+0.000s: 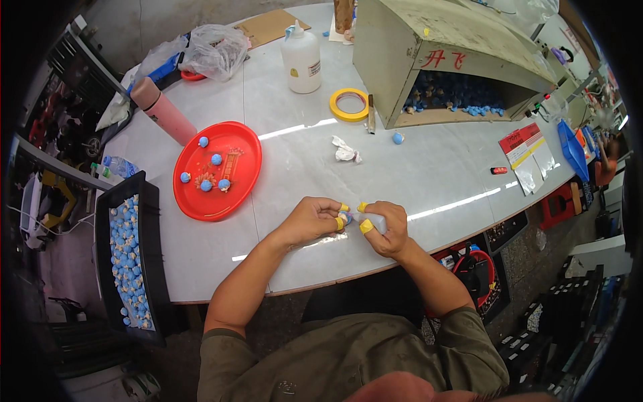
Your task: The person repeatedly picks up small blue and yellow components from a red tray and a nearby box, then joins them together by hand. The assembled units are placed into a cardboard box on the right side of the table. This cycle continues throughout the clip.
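Left hand [309, 219] pinched a small blue ball [345, 217] between taped fingertips, above the white table [415, 167] edge. Right hand [386, 228] gripped a small squeeze bottle [372, 220], nozzle touching the ball. Red tray [218, 169] lay left.

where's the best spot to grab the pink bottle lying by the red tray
Grip the pink bottle around the middle of its long body, fingers wrapping across it from above. It lies on its side on the white table, cap end pointing up-left towards the plastic bags, so the round side faces up. Its lower end sits close to the red tray, so the middle probably leaves the most finger room.
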`<state>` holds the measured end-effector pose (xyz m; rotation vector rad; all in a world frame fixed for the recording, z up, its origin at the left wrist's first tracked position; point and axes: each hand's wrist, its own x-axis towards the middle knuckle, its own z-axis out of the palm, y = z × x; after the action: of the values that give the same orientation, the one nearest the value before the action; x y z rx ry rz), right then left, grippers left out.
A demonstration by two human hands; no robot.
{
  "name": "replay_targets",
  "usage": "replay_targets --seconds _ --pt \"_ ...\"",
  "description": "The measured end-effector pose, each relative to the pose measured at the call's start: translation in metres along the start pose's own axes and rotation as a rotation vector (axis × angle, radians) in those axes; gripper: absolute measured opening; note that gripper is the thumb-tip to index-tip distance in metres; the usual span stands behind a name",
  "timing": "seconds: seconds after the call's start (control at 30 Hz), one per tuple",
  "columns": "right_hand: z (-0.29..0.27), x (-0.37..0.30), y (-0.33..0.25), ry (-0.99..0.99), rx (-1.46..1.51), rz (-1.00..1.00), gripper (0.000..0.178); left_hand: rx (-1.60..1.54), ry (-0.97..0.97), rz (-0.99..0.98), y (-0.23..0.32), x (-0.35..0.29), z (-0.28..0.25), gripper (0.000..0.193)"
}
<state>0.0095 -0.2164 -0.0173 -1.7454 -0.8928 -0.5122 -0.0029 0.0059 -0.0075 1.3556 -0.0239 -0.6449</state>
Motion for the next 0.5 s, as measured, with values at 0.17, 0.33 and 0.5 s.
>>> replay_targets --seconds 0.17,0.33,0.5 --pt "0.0000 0.0000 0.0010 -0.043 -0.036 -0.031 0.021 0.021 0.013 0.010 -0.0012 0.0004 0.0005 0.036" --pt "0.0008 -0.0023 0.0017 -0.013 -0.129 -0.080 0.022 0.001 0.046 -0.030 -0.0006 0.0017 -0.0001 0.033" --pt "-0.0025 0.0003 -0.0055 -0.056 -0.224 -0.129 0.022 -0.018 0.072 -0.015 -0.0004 0.0018 0.0004 0.032"
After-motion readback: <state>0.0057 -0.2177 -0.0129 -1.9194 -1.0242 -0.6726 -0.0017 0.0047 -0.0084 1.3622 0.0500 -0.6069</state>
